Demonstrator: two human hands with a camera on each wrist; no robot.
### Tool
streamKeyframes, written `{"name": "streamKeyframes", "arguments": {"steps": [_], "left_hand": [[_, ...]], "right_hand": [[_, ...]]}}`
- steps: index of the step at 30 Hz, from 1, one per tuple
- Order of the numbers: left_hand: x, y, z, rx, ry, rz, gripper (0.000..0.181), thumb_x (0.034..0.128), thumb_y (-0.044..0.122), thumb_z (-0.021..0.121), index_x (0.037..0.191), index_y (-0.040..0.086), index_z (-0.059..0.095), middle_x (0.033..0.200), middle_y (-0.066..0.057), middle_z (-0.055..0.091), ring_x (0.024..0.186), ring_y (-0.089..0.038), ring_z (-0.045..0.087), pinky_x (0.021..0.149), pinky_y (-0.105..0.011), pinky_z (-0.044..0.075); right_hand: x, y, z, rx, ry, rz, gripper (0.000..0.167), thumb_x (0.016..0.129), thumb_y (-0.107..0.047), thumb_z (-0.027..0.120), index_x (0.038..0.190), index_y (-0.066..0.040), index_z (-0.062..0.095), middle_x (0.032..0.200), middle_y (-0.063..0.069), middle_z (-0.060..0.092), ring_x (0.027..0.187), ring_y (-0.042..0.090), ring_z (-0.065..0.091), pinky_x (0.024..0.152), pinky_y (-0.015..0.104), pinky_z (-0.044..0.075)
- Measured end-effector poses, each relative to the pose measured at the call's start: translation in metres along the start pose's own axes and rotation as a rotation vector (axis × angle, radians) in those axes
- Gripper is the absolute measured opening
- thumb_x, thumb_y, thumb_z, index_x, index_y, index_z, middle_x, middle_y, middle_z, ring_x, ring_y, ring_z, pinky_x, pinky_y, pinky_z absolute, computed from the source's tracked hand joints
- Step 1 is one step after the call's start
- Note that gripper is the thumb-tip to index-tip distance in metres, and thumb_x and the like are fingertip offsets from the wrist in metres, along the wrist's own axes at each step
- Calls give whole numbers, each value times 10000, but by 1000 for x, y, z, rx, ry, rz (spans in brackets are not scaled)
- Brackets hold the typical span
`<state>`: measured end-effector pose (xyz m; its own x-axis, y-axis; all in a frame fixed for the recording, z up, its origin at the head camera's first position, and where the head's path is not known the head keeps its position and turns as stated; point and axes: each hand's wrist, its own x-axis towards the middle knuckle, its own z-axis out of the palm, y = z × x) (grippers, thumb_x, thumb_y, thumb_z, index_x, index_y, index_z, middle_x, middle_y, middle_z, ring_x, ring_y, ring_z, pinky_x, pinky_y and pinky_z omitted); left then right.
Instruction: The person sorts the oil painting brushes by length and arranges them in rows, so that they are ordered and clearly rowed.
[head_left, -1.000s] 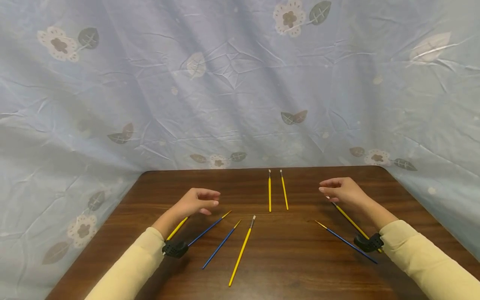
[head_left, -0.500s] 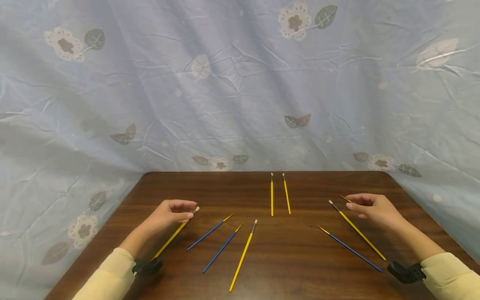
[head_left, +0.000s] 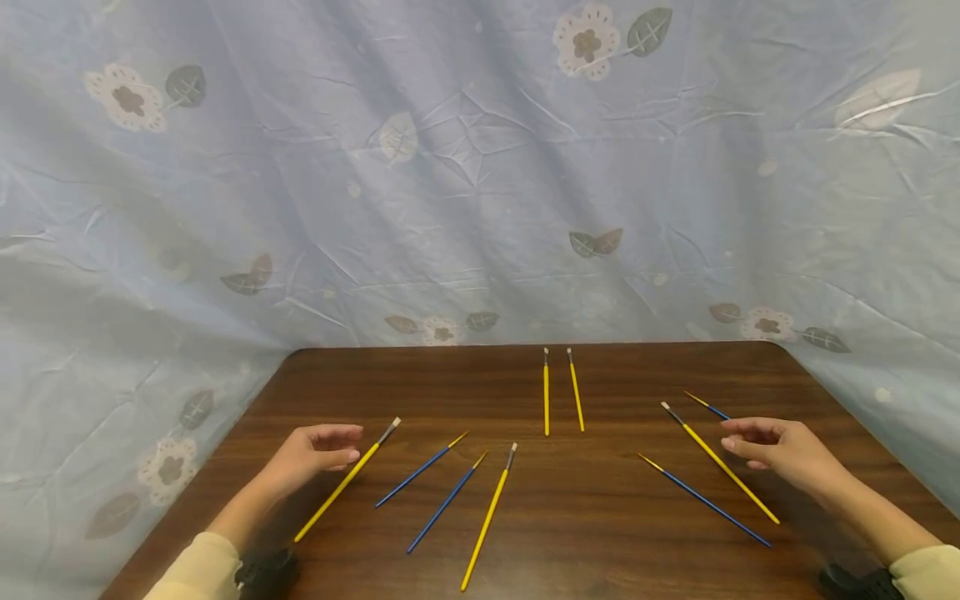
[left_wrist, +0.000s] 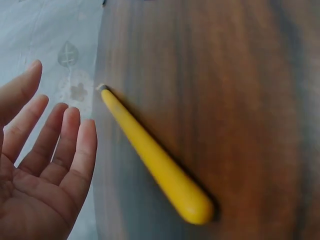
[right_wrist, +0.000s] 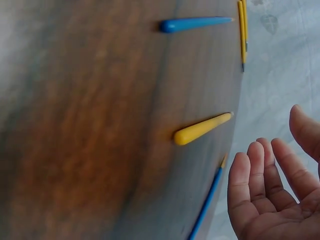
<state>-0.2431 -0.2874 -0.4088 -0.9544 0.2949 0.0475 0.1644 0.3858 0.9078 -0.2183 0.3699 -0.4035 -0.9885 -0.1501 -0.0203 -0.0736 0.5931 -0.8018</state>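
Note:
In the head view my left hand point(head_left: 311, 458) hovers over the left of the table, fingers loosely bent and holding nothing. Beside it lies a yellow paintbrush point(head_left: 337, 493), bristles pointing away; its handle point(left_wrist: 155, 160) runs past my fingers in the left wrist view. My right hand point(head_left: 783, 454), fingers relaxed, also holds nothing. It partly hides a blue paintbrush point(head_left: 717, 412) with a golden tip, whose handle point(right_wrist: 206, 205) shows in the right wrist view. Left of that hand lie a second yellow paintbrush point(head_left: 731, 474) and another blue paintbrush point(head_left: 708, 502).
Two blue paintbrushes point(head_left: 416, 474) and a yellow paintbrush point(head_left: 486, 527) lie left of centre on the brown wooden table point(head_left: 585, 517). Two yellow paintbrushes point(head_left: 546, 400) lie side by side near the back edge. Behind hangs a flowered pale curtain point(head_left: 480, 208).
Both hands have moved apart, outward and back toward the person. The left-hand yellow paintbrush and the far-right blue one have come into view. The paintbrushes stay where they lay.

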Motion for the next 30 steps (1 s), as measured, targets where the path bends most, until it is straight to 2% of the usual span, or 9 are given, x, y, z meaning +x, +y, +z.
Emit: {"name": "streamKeyframes", "arguments": {"steps": [6, 13, 19, 25, 30], "left_hand": [[-5, -7, 2, -7, 30, -69, 553, 880, 145, 730, 1307, -130, 512, 1304, -293, 536, 1072, -317, 623, 801, -340, 568], [-9, -12, 7, 51, 70, -109, 549, 848, 163, 764, 1303, -65, 558, 1302, -233, 564, 1114, -346, 589, 854, -350, 548], [-10, -13, 10, 87, 62, -105, 548, 840, 172, 774, 1305, -36, 573, 1311, -205, 571, 1129, -342, 575, 923, -427, 509], [-7, -14, 12, 101, 58, -96, 530, 827, 141, 782, 1287, -38, 591, 1283, -200, 593, 1108, -331, 577, 905, -374, 518], [-6, -16, 14, 116, 57, -92, 524, 815, 105, 784, 1272, -64, 590, 1266, -217, 598, 1071, -323, 582, 883, -361, 524]], "right_hand": [[-1, 5, 3, 32, -8, -16, 545, 961, -257, 636, 1324, 124, 494, 1230, 258, 592, 937, 115, 651, 754, 297, 568], [2, 8, 10, 11, -9, 4, 576, 934, -278, 672, 1311, 125, 505, 1149, 180, 620, 901, 70, 617, 736, 285, 564], [4, 11, 11, -22, -15, 24, 613, 920, -291, 688, 1320, 129, 490, 1134, 170, 609, 938, 176, 610, 730, 297, 564], [7, 13, 13, -50, -25, 20, 620, 904, -272, 708, 1327, 126, 488, 1139, 173, 607, 971, 204, 594, 732, 285, 558], [11, 12, 14, -82, -45, 23, 642, 894, -277, 720, 1341, 117, 481, 1080, 130, 592, 953, 219, 553, 713, 279, 546]]}}
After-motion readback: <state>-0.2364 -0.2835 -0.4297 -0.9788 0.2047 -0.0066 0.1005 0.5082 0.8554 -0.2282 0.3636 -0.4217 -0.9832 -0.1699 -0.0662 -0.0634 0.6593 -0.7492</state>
